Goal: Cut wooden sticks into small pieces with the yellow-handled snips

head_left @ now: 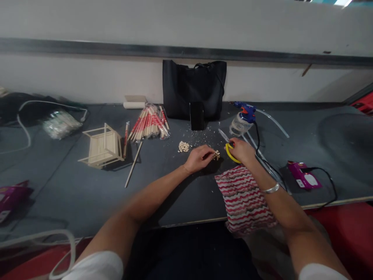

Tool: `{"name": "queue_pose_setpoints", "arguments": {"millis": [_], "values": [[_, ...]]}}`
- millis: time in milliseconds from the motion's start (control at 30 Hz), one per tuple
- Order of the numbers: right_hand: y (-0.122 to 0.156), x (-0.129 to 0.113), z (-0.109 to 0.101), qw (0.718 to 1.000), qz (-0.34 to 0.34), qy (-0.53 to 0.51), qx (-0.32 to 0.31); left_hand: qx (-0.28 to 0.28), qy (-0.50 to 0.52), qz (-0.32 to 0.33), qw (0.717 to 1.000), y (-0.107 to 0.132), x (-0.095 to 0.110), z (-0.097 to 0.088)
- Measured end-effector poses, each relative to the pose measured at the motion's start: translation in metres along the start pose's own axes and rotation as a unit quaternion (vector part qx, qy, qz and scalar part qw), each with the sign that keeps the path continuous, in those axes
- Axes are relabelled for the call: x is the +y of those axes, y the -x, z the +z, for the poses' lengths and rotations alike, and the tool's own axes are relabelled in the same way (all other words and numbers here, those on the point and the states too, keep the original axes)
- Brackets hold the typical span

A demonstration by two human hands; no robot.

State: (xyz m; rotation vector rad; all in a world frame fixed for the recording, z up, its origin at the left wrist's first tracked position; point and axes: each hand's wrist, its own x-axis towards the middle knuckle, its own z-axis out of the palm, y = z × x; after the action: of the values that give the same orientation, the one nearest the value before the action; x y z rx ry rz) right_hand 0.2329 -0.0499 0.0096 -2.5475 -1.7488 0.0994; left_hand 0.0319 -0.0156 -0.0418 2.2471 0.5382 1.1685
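Observation:
My right hand (241,151) grips yellow-handled scissors (232,152), their blades pointing up and left over the grey table. Beside them, my left hand (199,158) has its fingers drawn together at the edge of a small pile of cut wooden bits (216,155). Whatever those fingertips hold, if anything, is too small to make out. Left of that hand lies a second, larger pile of pale wooden bits (183,146). Small chips are scattered behind both piles. Below my right wrist is a striped red and white cloth (246,198).
A frame of thin wooden sticks (105,147) stands at left, near a loose stick (133,164) and wrapped chopsticks (150,123). Behind are a phone (197,116) and a black bag (183,91). A blue glue gun (246,112) and purple box (304,175) with cables lie right.

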Motion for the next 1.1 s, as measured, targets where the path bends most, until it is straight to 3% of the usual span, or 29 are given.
{"name": "queue_pose_setpoints", "arguments": {"millis": [167, 333, 467, 600, 700, 867, 1100], "values": [[0.000, 0.020, -0.001, 0.998, -0.061, 0.006, 0.009, 0.028, 0.048, -0.107, 0.993, -0.005, 0.012, -0.007], [0.017, 0.026, -0.004, 0.995, -0.082, 0.026, 0.045, 0.137, 0.132, -0.231, 0.954, -0.006, 0.020, -0.046], [0.027, 0.011, -0.007, 0.989, -0.093, -0.059, 0.103, 0.254, 0.191, -0.292, 0.902, 0.010, 0.015, -0.074], [0.022, -0.017, -0.005, 0.967, -0.158, -0.183, 0.083, 0.311, 0.204, -0.351, 0.860, 0.029, 0.008, -0.072], [0.015, -0.033, 0.001, 0.964, -0.174, -0.165, 0.118, 0.303, 0.186, -0.372, 0.857, 0.041, 0.007, -0.059], [0.013, -0.023, 0.018, 0.979, -0.105, -0.088, 0.148, 0.201, 0.135, -0.334, 0.911, 0.051, 0.014, -0.052], [0.016, 0.000, 0.025, 0.963, -0.210, -0.134, 0.107, 0.164, 0.130, -0.336, 0.918, 0.049, 0.016, -0.059]]}}
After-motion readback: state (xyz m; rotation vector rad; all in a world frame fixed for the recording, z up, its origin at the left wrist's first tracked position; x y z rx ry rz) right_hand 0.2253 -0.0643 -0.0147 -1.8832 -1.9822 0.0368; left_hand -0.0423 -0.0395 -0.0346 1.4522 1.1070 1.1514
